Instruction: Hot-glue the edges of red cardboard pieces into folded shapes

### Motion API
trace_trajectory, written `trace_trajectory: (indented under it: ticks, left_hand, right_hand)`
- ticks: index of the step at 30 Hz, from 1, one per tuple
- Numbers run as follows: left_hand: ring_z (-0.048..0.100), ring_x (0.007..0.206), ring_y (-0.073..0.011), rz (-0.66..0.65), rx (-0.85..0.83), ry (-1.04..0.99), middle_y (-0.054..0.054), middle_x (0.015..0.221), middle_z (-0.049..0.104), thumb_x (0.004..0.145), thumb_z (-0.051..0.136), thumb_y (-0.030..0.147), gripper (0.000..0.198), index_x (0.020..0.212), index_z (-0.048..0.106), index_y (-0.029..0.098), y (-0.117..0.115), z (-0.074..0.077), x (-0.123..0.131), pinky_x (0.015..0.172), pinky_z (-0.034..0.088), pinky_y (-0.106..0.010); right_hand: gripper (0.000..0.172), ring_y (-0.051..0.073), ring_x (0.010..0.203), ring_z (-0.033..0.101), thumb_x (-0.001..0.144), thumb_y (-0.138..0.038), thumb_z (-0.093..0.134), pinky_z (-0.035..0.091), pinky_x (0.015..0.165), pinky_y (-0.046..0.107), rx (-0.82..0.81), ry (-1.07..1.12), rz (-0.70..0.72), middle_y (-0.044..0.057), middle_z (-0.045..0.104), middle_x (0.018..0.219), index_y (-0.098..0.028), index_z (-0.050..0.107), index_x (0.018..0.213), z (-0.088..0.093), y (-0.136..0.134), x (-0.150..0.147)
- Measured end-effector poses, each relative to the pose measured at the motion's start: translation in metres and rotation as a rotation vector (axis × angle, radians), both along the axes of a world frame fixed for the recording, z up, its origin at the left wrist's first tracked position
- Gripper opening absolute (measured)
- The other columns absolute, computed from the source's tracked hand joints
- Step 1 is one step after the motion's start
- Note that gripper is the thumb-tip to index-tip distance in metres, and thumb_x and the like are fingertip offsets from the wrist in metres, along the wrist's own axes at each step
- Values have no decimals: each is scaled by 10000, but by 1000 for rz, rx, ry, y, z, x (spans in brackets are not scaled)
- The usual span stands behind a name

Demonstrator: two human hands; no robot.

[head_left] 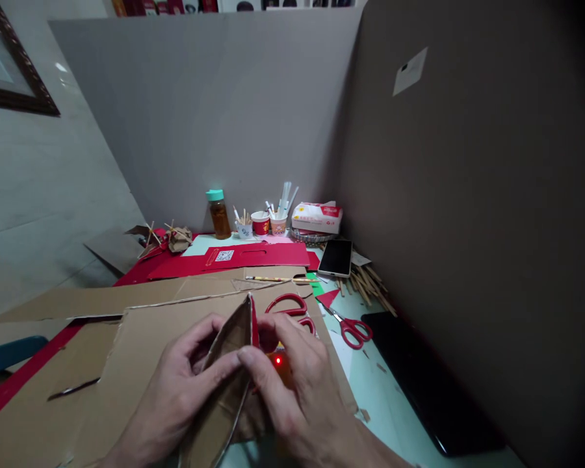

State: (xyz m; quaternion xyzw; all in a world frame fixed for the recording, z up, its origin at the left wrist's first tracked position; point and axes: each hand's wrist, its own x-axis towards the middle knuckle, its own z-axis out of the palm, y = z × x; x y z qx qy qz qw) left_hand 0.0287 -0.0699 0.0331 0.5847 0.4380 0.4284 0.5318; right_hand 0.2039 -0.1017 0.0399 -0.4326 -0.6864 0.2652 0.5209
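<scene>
Between my hands is a pointed, folded piece of cardboard (234, 331), brown on one side with a strip of red along its far edge. My left hand (182, 383) grips its left face, the thumb laid over the front. My right hand (299, 377) pinches the right edge, its thumb tip close to the left thumb. Just beyond the right hand show the red handles of one pair of scissors (286, 298). An orange thing (283, 372) with a lit red light is partly hidden behind the right hand. Under the hands lies a large cardboard sheet (146, 344).
Red-handled scissors (355, 333), a phone (336, 258) and a long black object (426, 383) lie to the right, beside wooden sticks (368, 283). Farther back are red card (253, 255), a bottle (219, 218), cups (260, 225) and a tissue pack (316, 218). Grey panels (214, 110) stand behind.
</scene>
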Motion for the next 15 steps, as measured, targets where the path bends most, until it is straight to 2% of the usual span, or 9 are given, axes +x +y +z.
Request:
trace_trajectory:
  ticks: [4,8,12,15]
  left_hand:
    - [670,768,-155,60,125,124,30,840,720,832,759,445,198,917,711,273,-5,-1,5,695,539,-185]
    - [668,734,-168,97,252,221,15,822,721,859,709,481,215,905,710,270,-8,-1,10,657,532,-199]
    - [683,743,-188,137,313,289,2,830,736,864,701,456,189,896,711,270,-7,2,9,655,536,-219]
    - [691,734,-186,151,426,325,6,824,742,873,690,375,96,877,716,283,-7,5,5,647,532,-220]
  right_hand:
    - [120,188,852,655,945,-291,593,477,783,315,-61,41,-44,20,718,881,-205,676,949,0,2,1]
    - [88,182,830,658,907,-276,622,475,780,315,-106,71,-65,18,725,876,-204,672,903,-1,5,0]
    - [144,210,936,663,933,-299,592,473,861,357,-184,73,-6,41,731,982,-197,688,967,2,4,1]
    - [211,222,1001,656,923,-331,610,464,926,382,-159,160,23,38,730,1048,-226,715,1075,4,4,4]
